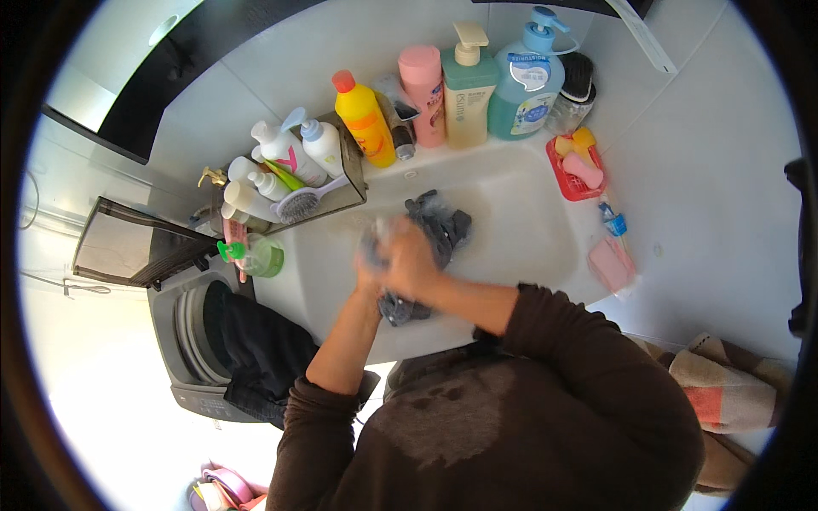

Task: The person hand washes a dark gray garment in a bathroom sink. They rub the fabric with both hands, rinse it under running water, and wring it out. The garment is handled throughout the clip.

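A wet dark grey cloth (455, 231) lies bunched in a white washbasin (511, 255), part of it spread on the basin floor and part draped toward the front rim. Over it, my right hand (412, 255) is closed on a gathered fold. My left hand (367, 268) grips the same fold from the left, pressed against the right. Both hands are blurred by motion, and the fingers of the left are partly hidden. Some foam or water shows at the cloth's upper end.
Several bottles, including a yellow bottle (365, 121) and a blue pump bottle (525, 89), line the basin's back ledge. Left stand a toiletry caddy (354, 160), a green-topped soap dispenser (263, 255) and an open washing machine (217, 402) with black fabric (268, 345). A red soap dish (569, 182) sits right.
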Demonstrator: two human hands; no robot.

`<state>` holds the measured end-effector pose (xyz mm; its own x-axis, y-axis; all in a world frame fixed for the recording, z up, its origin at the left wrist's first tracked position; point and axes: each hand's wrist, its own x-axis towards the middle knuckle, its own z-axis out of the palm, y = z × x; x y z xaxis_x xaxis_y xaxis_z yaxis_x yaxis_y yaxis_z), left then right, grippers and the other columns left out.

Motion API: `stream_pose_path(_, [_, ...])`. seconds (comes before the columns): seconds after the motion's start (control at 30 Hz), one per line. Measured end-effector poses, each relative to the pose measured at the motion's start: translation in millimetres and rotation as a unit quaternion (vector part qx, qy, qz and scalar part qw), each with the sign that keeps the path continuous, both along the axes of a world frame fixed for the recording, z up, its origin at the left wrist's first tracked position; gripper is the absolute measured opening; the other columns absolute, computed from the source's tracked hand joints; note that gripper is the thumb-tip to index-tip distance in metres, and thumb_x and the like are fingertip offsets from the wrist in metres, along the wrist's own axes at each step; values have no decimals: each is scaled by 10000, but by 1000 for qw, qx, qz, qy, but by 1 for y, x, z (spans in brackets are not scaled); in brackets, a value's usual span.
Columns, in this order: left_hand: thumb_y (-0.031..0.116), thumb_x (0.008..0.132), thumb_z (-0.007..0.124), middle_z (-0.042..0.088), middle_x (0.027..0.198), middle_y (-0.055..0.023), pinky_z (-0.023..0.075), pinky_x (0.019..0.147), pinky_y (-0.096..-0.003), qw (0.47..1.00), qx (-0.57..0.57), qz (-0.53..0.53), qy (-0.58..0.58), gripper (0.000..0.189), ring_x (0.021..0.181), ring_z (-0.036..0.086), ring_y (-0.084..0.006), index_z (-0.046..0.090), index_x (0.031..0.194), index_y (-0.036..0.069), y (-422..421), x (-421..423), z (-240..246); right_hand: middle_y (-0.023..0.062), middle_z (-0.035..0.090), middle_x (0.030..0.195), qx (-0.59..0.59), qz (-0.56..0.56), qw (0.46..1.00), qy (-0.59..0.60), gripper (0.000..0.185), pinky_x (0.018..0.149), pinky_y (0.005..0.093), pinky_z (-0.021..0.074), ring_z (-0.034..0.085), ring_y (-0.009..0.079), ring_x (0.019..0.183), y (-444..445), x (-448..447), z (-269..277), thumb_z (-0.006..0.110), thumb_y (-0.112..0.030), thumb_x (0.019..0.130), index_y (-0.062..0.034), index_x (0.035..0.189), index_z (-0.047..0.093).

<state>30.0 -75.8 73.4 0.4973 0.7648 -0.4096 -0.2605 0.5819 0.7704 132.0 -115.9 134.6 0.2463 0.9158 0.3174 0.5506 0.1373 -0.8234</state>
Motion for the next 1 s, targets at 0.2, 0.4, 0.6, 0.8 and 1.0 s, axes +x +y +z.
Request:
stream_pose_path(0.2, [301,881,429,565,971,-92,466,706,-322,978,-26,-15,-207,335,816,559,-195,501,1063,29,15,-10,-49,170,596,878,228,76,970,-21,268,780,405,430,535,333,922,6,-4,-20,688,-259,576,-24,616,566])
stream_pose_path(0.4, [445,857,451,546,1032,-136,408,810,-313,944,97,-138,285,495,944,513,-187,531,1017,-17,9,-20,-29,165,618,738,-109,-12,987,118,226,682,381,460,599,310,718,33,41,-66,646,-212,625,-13,720,596])
stream_pose_path(0.6, [352,811,586,589,978,-82,401,820,-289,829,159,-262,468,459,901,533,-163,535,1110,8,30,-65,66,178,625,768,-142,173,974,29,391,669,359,457,611,296,729,35,98,-46,687,-370,703,-2,823,626])
stream_pose_path(0.8, [199,780,665,618,825,-72,461,672,-271,798,488,-290,202,331,717,571,-138,572,1001,-29,24,-23,56,159,628,747,-160,345,924,-43,402,677,329,453,610,265,738,24,59,24,719,-333,667,15,839,617])
stream_pose_path(1.0, [137,781,665,588,1001,-115,484,710,-286,965,154,-124,170,424,816,592,-177,473,1115,-40,29,-28,77,173,630,764,-290,320,894,-117,405,656,355,461,611,272,719,13,106,-29,729,-295,621,12,862,621])
